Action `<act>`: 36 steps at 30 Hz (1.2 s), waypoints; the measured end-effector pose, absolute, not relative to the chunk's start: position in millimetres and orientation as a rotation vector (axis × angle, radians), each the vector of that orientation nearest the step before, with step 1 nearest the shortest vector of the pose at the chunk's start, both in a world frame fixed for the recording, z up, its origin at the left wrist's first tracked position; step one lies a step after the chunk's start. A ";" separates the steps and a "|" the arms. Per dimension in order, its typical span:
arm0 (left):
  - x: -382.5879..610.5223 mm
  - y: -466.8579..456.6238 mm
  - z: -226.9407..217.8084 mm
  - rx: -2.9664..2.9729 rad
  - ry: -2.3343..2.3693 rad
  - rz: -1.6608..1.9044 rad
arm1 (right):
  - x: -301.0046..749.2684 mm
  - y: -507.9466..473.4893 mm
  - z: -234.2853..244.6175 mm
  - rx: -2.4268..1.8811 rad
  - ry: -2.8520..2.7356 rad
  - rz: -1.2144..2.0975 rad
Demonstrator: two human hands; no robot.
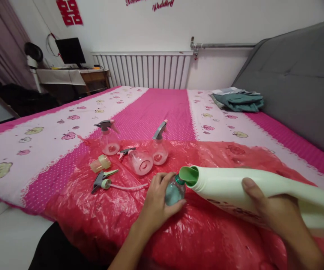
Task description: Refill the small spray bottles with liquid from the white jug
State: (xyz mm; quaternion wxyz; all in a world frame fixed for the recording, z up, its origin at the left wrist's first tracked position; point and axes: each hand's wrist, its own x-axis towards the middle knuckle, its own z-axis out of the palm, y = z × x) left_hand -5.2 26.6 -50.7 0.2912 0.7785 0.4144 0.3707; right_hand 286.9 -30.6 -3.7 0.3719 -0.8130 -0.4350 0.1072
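Where the left hand [158,200] curls, the bottle [174,192] sits within it.

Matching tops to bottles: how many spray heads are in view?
4: a spray head on the left upright bottle, another on the right upright bottle, a third on the bottle lying between them, and a detached one lying nearer with its tube.

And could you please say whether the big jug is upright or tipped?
Tipped: the right hand holds the jug nearly level, its spout at the small bottle.
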 end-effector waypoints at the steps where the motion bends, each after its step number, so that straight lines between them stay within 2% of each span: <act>1: -5.3 26.9 -50.6 2.079 1.106 0.989 | 287.0 -30.5 -3.7 -2.082 -1.111 0.287; 25: -8.2 29.5 -51.8 2.055 1.036 1.008 | 250.3 -36.8 32.2 -2.027 -1.112 0.302; 36: -35.5 33.8 -59.0 1.725 0.871 0.969 | 245.2 -39.3 37.1 -2.017 -1.109 0.328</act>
